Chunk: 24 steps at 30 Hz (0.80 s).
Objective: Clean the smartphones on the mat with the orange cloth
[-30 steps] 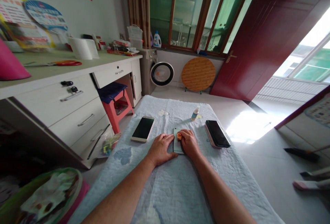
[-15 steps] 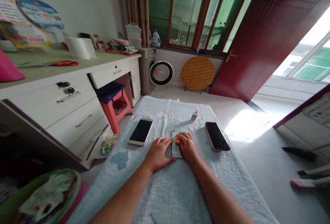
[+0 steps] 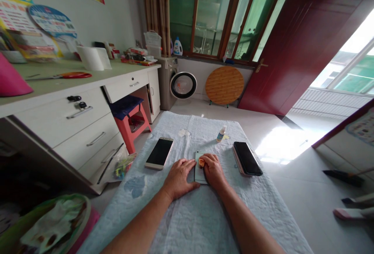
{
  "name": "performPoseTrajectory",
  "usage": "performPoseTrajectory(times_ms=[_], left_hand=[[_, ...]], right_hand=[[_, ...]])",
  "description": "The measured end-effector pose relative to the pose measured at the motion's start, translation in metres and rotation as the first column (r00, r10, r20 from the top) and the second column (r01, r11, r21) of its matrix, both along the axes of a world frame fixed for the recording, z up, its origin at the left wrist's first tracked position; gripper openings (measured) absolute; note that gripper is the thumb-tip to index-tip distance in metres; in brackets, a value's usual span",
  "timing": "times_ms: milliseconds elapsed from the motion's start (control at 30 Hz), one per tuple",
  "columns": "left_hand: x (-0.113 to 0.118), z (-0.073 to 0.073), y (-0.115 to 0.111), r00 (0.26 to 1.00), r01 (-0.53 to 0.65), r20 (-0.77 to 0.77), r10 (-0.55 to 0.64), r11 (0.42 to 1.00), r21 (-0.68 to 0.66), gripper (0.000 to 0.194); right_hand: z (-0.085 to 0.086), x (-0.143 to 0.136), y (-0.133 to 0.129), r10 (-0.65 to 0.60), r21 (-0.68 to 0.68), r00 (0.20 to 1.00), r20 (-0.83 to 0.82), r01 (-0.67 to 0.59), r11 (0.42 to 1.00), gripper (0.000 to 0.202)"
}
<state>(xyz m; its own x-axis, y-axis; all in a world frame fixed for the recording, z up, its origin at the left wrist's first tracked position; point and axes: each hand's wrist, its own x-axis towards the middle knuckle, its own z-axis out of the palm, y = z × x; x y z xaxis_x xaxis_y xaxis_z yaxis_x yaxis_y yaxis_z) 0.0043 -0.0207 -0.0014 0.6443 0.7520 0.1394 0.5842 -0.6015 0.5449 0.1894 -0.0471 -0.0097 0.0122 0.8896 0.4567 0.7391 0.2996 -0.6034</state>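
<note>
A person's bare hands meet over a pale green phone-like slab (image 3: 200, 175) lying flat on a light blue quilted cloth (image 3: 187, 223). The right hand (image 3: 214, 169) pinches a small orange cloth (image 3: 201, 163) between curled fingers, pressing it to the upper part of the slab. The left hand (image 3: 180, 177), palm down and partly open, has its fingertips at the slab's left edge and its thumb at the near corner, bracing it; the slab lies between the two hands, partly covered by the right. Well to the left of the left hand and slightly beyond it, a gold-framed phone (image 3: 159, 153) lies with its dark screen up. To the right of the right hand, a black phone (image 3: 247, 158) rests, screen up, over a pinkish item (image 3: 239, 160) whose edge shows along its left side. Beyond the right hand, a small spray bottle (image 3: 221, 134) with a blue label stands upright on the cloth. Farther off to the left of the hands, red-handled scissors (image 3: 74, 75) and a white paper roll (image 3: 92, 58) sit on a desk (image 3: 122, 69), with a red stool (image 3: 133, 125) partly beneath it; a round wooden tabletop (image 3: 224, 85) leans against the wall ahead.
</note>
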Motion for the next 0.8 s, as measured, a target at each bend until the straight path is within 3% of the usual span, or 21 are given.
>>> performPoseTrajectory(times_ms=[467, 800], left_hand=[[0.0015, -0.0039, 0.0098, 1.000, 0.008, 0.008, -0.008, 1.000, -0.001, 0.082], [0.0021, 0.0017, 0.0056, 1.000, -0.003, -0.003, 0.003, 1.000, -0.024, 0.080]], right_hand=[[-0.0028, 0.0067, 0.0085, 0.009, -0.019, 0.999, -0.031, -0.009, 1.000, 0.029], [-0.0014, 0.0004, 0.0048, -0.029, 0.000, 1.000, -0.009, 0.029, 1.000, 0.026]])
